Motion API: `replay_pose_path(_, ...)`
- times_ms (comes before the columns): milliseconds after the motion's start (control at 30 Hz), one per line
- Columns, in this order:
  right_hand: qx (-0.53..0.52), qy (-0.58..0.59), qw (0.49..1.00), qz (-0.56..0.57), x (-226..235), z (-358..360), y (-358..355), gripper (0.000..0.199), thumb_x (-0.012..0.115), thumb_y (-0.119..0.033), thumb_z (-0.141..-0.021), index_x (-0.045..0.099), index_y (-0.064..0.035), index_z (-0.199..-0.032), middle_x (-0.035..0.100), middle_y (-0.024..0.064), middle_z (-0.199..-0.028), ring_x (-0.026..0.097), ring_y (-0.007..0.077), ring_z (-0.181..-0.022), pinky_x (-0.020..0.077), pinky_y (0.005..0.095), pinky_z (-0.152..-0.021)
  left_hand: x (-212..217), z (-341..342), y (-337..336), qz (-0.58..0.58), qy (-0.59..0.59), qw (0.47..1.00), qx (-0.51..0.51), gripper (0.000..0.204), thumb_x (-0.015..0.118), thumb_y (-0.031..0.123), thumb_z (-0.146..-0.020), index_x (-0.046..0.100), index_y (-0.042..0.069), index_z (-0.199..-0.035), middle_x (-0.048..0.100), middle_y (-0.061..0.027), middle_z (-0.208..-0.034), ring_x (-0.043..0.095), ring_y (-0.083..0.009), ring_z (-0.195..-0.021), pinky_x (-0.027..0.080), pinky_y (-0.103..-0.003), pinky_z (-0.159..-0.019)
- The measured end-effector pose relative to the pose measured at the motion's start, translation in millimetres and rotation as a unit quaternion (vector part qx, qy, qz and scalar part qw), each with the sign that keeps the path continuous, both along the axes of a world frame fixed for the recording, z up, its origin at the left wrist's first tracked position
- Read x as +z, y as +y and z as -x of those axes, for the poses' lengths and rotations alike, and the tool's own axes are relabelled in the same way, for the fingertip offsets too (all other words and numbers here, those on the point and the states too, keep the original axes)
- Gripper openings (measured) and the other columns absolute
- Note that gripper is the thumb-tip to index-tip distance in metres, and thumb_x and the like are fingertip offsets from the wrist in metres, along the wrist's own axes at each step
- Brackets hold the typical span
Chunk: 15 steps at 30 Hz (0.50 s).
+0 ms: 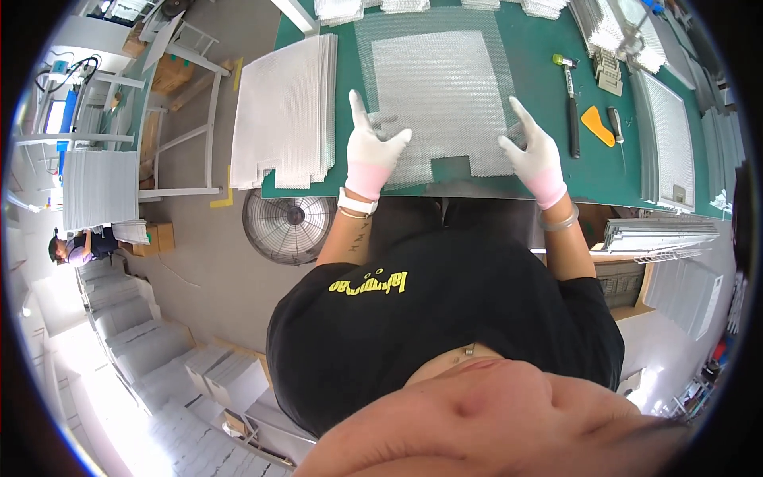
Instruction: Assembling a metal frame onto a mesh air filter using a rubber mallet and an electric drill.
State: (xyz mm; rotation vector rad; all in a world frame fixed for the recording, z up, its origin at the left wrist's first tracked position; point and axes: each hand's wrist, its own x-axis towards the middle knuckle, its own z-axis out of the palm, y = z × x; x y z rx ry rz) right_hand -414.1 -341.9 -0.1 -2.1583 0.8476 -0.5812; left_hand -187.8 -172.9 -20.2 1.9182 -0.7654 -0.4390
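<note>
My left hand (372, 155), in a white glove with a pink cuff, is at the left edge of a silvery mesh sheet (433, 87). Its thumb lies over the mesh, the index finger points away from me, and other fingers show greyish through the mesh. At the opposite edge my right hand (536, 155), gloved alike, has its thumb on the border and its index stretched along the side. Both hands appear to hold the sheet between thumb and fingers. A whiter rectangle shows within the sheet, and a notch is cut in its near edge.
A stack of white mesh panels (282, 111) stands left on the green table (540, 24). To the right lie a hammer (571, 107), a yellow scraper (598, 126) and a screwdriver (615, 126). Framed panels (668, 139) line the right side. A floor fan (289, 226) is below the left edge.
</note>
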Motion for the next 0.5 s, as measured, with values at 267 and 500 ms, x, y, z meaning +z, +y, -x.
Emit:
replay_pose_path(267,-0.016,0.02,0.999,0.047,-37.7,-2.2,-2.3,0.06,0.069,-0.022,-0.084,0.05,-0.0072,-0.139,0.064,0.0203,-0.121,0.063,0.036,-0.108,0.0503,0.0387,-0.093,-27.7,-10.8,-5.4,-0.094,-0.181,0.976,-0.076,0.086,0.079,0.029,-0.076,0.038,-0.003,-0.146,0.054,-0.024,-0.136,0.054,-0.0344,-0.126,0.043,-0.036,-0.106)
replay_pose_path(500,-0.022,0.05,0.996,0.076,-61.2,-7.6,-5.8,0.058,0.068,-0.022,-0.084,0.052,-0.008,-0.138,0.064,0.0218,-0.12,0.064,0.0355,-0.105,0.0506,0.038,-0.09,-27.8,-15.5,-13.1,-0.163,-0.163,0.97,-0.08,0.085,0.077,0.033,-0.077,0.04,-0.001,-0.145,0.059,-0.0233,-0.128,0.059,-0.0334,-0.116,0.047,-0.038,-0.099)
